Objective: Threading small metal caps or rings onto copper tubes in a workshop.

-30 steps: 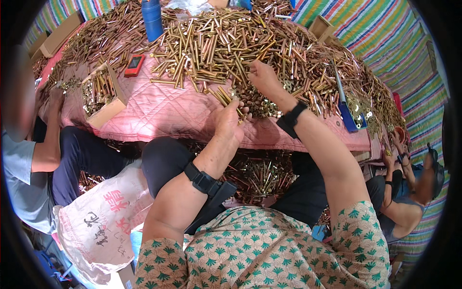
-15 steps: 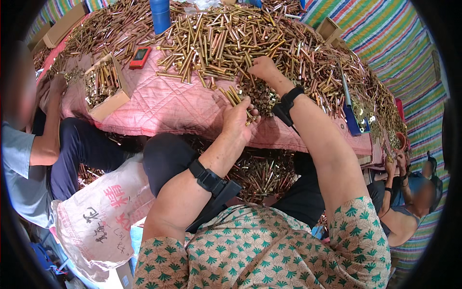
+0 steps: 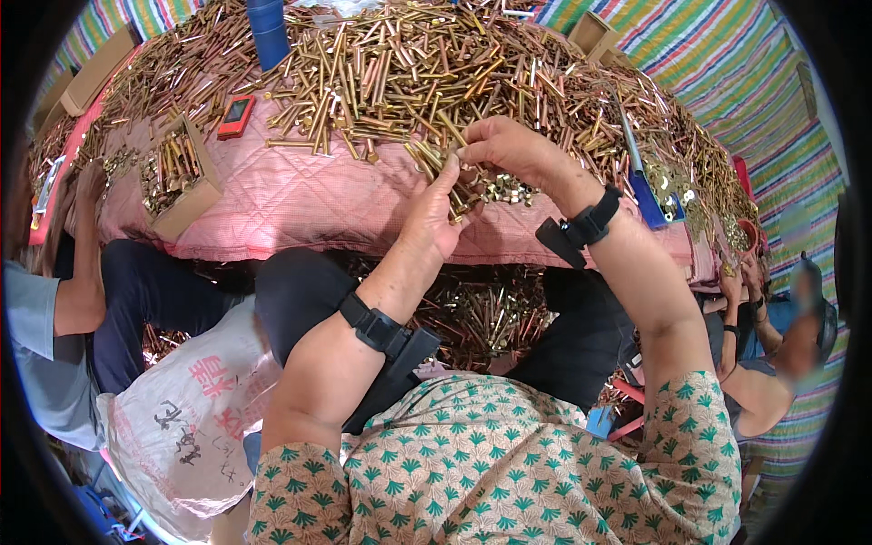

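Note:
Several long brass-coloured bolts (image 3: 422, 162) lie in my left hand (image 3: 433, 213), its fingers curled round them and its thumb pointing up. Close by the thumb tip, my right hand (image 3: 513, 154) is closed in a pinch. A gold bolt (image 3: 449, 125) sticks out at its fingertips, partly hidden by them. Both hands are just above the near edge of a big heap of bolts (image 3: 391, 68). Under my right hand is a small pile of nuts (image 3: 509, 189), partly covered by the hand.
A pink quilted cloth (image 3: 300, 191) covers the table. On it are a red device (image 3: 236, 116), a cardboard box (image 3: 195, 204) of bolts, a blue cylinder (image 3: 268, 36) and a blue tray (image 3: 647, 202). Co-workers sit left and right. A white sack (image 3: 195, 409) lies beside my left leg.
My right hand has come from the heap back to my left hand, which still holds the bolts. The view has shifted slightly, so the table appears farther left and higher.

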